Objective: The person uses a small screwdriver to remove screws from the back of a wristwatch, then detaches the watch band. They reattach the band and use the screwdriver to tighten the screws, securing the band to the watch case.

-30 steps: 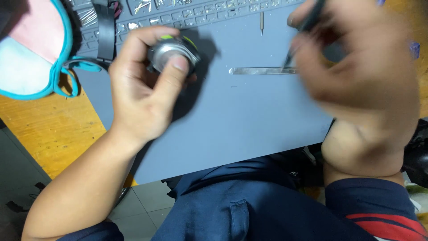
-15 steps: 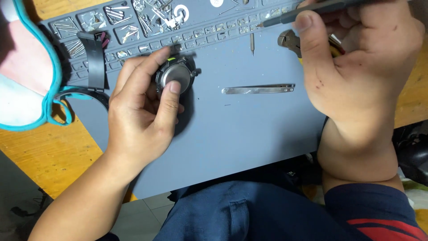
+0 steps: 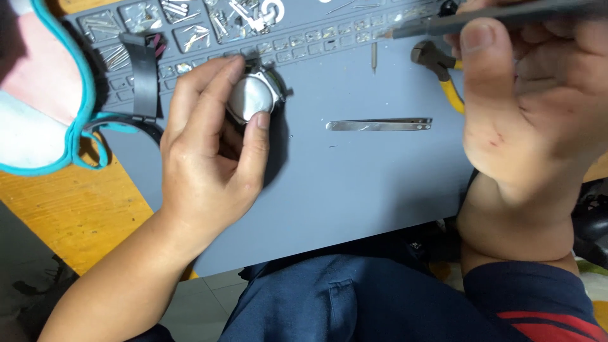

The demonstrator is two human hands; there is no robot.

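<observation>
My left hand (image 3: 212,158) grips a round watch case (image 3: 253,96) between thumb and fingers, its shiny metal back facing up, just above the grey work mat (image 3: 342,190). My right hand (image 3: 525,114) is raised at the upper right and holds a slim dark grey tool, a screwdriver (image 3: 494,20), pointing left. Steel tweezers (image 3: 379,125) lie flat on the mat between the two hands. Yellow-handled pliers (image 3: 443,76) lie partly under my right hand.
The mat's far edge has small compartments (image 3: 190,31) with several tiny screws and parts. A black watch strap (image 3: 144,73) lies at the left. A pink and teal face mask (image 3: 38,107) rests on the wooden table (image 3: 69,215). A small pin (image 3: 373,57) lies on the mat.
My right hand has lifted up and to the right with the screwdriver, uncovering the tweezers and pliers. The left hand keeps hold of the watch case, which has tilted slightly.
</observation>
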